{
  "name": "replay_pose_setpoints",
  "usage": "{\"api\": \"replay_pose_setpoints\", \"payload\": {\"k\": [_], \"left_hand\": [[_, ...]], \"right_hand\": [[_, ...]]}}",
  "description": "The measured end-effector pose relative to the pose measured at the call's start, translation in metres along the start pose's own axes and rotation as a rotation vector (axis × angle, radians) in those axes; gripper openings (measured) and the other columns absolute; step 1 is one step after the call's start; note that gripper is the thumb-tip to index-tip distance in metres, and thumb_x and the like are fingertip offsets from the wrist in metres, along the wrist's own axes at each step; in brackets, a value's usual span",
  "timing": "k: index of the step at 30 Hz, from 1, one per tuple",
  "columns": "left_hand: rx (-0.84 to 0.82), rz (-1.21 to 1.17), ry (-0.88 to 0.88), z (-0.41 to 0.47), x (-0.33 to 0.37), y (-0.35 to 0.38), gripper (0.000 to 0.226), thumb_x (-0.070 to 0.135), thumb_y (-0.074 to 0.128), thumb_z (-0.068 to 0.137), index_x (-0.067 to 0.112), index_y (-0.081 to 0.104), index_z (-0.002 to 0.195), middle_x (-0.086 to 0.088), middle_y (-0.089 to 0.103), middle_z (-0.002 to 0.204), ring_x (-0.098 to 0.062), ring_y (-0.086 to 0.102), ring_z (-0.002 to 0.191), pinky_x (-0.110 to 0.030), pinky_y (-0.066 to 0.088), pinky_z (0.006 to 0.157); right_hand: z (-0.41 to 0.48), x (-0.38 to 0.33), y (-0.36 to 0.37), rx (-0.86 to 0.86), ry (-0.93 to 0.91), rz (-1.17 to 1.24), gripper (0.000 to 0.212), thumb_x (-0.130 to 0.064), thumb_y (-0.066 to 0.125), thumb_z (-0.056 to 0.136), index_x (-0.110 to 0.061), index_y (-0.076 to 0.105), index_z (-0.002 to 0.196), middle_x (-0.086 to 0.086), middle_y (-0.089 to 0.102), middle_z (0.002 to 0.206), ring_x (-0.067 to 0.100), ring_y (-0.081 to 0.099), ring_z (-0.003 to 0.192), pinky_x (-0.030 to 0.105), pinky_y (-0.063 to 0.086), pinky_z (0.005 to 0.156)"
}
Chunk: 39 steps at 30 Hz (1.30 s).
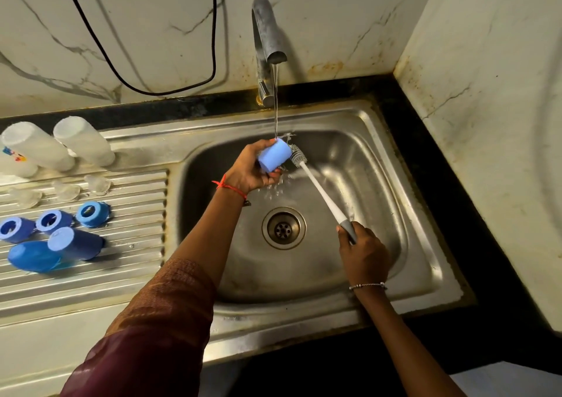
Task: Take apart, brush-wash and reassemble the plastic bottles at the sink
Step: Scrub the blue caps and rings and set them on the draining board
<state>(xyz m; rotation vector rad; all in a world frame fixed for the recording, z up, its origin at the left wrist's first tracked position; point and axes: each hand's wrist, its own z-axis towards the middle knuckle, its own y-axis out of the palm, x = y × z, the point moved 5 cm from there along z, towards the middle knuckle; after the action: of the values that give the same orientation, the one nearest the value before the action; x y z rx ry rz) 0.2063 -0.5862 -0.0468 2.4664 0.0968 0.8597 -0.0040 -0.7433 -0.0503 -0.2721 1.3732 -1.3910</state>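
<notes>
One blue cap [274,159] in left hand [251,170]

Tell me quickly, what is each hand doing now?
Left hand: fingers curled round the light blue cap under the running water.
Right hand: gripping the bottle brush by its handle.

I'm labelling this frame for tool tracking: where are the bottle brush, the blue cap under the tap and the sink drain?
bottle brush [322,194], head view, middle of its white handle.
blue cap [273,159], head view, its side wall.
sink drain [283,229], head view, strainer centre.
</notes>
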Motion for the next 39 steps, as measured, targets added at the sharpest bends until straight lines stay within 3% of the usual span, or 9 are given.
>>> {"api": "replay_pose_setpoints", "payload": {"k": [10, 14, 20, 30, 37, 39], "left_hand": [[-0.177, -0.163, 0.117, -0.013, 0.005, 0.003, 0.038, 0.033, 0.059, 0.077, 0.009, 0.056, 0.106, -0.010, 0.057, 0.092, -0.016, 0.050, 0.058, -0.021, 0.043, 0.052], [-0.218, -0.207, 0.149, -0.016, 0.008, 0.012, 0.038, 0.032, 0.057, 0.076, 0.006, 0.055, 0.104, -0.012, 0.058, 0.084, -0.014, 0.048, 0.052, -0.020, 0.044, 0.048], [-0.245, -0.246, 0.130, -0.018, 0.012, 0.018, 0.037, 0.032, 0.055, 0.081, 0.005, 0.053, 0.106, -0.012, 0.056, 0.084, -0.017, 0.053, 0.052, -0.024, 0.048, 0.047], [-0.302, -0.299, 0.090, -0.023, 0.014, 0.027, 0.042, 0.041, 0.056, 0.081, 0.008, 0.054, 0.107, -0.010, 0.059, 0.083, -0.014, 0.057, 0.063, -0.018, 0.046, 0.048], [-0.127, -0.322, 0.130, -0.021, 0.017, 0.021, 0.045, 0.044, 0.064, 0.081, 0.004, 0.057, 0.102, -0.012, 0.062, 0.079, -0.010, 0.042, 0.069, -0.016, 0.045, 0.059], [-0.085, -0.318, 0.150, -0.022, 0.020, 0.020, 0.040, 0.043, 0.064, 0.083, 0.006, 0.057, 0.097, -0.011, 0.060, 0.080, -0.011, 0.043, 0.066, -0.018, 0.045, 0.056]], "right_hand": [[0.000, 0.000, 0.002, -0.017, -0.009, 0.005, 0.016, -0.017, 0.078, 0.075, -0.004, 0.069, 0.080, 0.013, 0.062, 0.060, 0.033, 0.058, 0.047, 0.031, 0.045, 0.043], [0.000, 0.000, 0.002, -0.019, -0.016, 0.007, 0.016, -0.017, 0.077, 0.076, -0.004, 0.069, 0.080, 0.013, 0.063, 0.059, 0.032, 0.058, 0.047, 0.030, 0.045, 0.043], [0.000, 0.002, 0.005, -0.034, -0.005, 0.011, 0.016, -0.020, 0.075, 0.077, -0.005, 0.069, 0.080, 0.012, 0.063, 0.060, 0.032, 0.058, 0.048, 0.032, 0.045, 0.043], [0.000, 0.001, 0.004, -0.026, 0.002, 0.009, 0.015, -0.017, 0.078, 0.075, -0.005, 0.070, 0.079, 0.012, 0.062, 0.058, 0.033, 0.058, 0.047, 0.030, 0.044, 0.043], [0.000, 0.001, 0.004, -0.024, -0.019, 0.001, 0.016, -0.019, 0.075, 0.075, -0.005, 0.070, 0.079, 0.013, 0.062, 0.058, 0.034, 0.058, 0.047, 0.030, 0.044, 0.043], [0.000, 0.001, 0.004, -0.023, -0.022, 0.006, 0.016, -0.020, 0.074, 0.076, -0.005, 0.070, 0.079, 0.013, 0.062, 0.059, 0.034, 0.058, 0.047, 0.031, 0.044, 0.043]]}}
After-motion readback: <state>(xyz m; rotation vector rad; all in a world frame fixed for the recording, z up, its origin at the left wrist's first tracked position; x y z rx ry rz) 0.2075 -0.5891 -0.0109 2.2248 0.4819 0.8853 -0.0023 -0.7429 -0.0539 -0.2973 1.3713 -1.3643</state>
